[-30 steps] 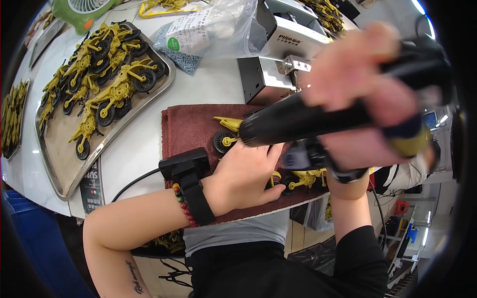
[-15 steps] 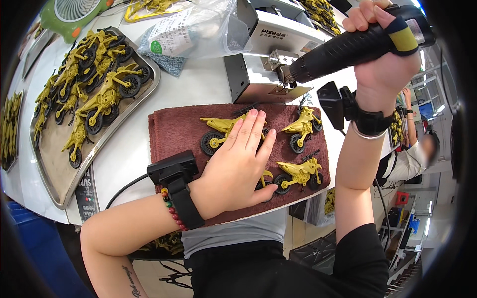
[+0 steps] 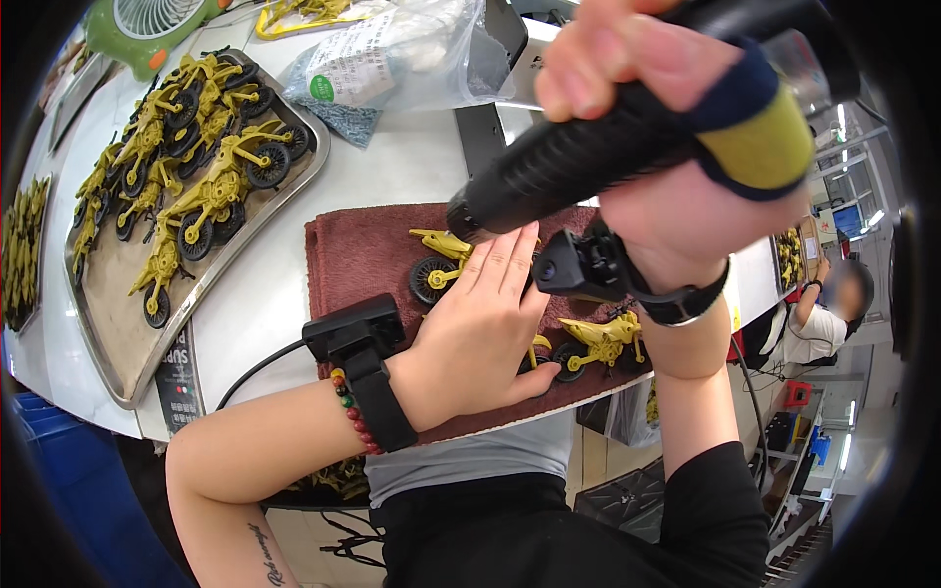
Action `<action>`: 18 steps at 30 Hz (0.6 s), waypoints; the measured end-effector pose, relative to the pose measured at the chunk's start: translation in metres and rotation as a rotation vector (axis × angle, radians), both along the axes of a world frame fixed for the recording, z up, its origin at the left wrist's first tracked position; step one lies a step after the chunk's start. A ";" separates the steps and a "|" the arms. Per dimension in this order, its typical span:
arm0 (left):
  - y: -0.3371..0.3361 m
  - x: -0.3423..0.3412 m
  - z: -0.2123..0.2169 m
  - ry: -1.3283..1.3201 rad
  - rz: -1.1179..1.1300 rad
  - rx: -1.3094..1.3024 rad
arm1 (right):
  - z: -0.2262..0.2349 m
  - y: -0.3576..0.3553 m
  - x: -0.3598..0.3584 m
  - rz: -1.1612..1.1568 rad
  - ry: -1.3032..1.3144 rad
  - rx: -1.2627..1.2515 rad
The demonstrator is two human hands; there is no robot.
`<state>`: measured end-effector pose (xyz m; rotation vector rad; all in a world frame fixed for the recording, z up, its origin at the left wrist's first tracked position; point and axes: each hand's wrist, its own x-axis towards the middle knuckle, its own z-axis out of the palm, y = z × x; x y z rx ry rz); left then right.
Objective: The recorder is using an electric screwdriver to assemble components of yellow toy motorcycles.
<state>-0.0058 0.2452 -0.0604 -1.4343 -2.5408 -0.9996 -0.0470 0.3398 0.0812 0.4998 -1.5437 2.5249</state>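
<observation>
My left hand [image 3: 480, 343] lies flat, fingers stretched out, over a yellow toy motorcycle [image 3: 441, 242] with black wheels on a folded brown towel [image 3: 353, 245]. Part of another toy shows by its thumb. My right hand [image 3: 676, 157] is wrapped round a black electric screwdriver [image 3: 559, 167], tilted down to the left. The screwdriver's front end is just above the left fingertips, over the covered toy; its tip is hidden. A second yellow toy motorcycle [image 3: 598, 338] lies on the towel to the right, partly behind my right wrist.
At left a metal tray [image 3: 118, 343] holds a heap of yellow toy motorcycles. Behind the towel stand a plastic bag [image 3: 431, 59], a small green fan [image 3: 147, 29] and a metal machine [image 3: 480, 132], mostly covered by the screwdriver. A person [image 3: 818, 314] sits at far right.
My right hand has brought the screwdriver left and down, from the machine to above the toy under my left hand. The left hand stays flat in place.
</observation>
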 end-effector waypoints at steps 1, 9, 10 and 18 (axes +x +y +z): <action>0.002 0.000 0.001 0.042 0.010 0.031 | 0.012 -0.007 0.006 -0.049 -0.085 0.044; 0.001 0.001 0.001 -0.015 -0.020 -0.057 | 0.001 0.000 -0.003 0.018 0.094 0.158; 0.001 0.001 0.001 -0.012 -0.015 -0.068 | 0.000 0.002 -0.003 0.027 0.120 0.175; 0.002 0.002 0.003 -0.015 -0.018 -0.098 | -0.008 0.015 -0.015 0.096 0.333 0.307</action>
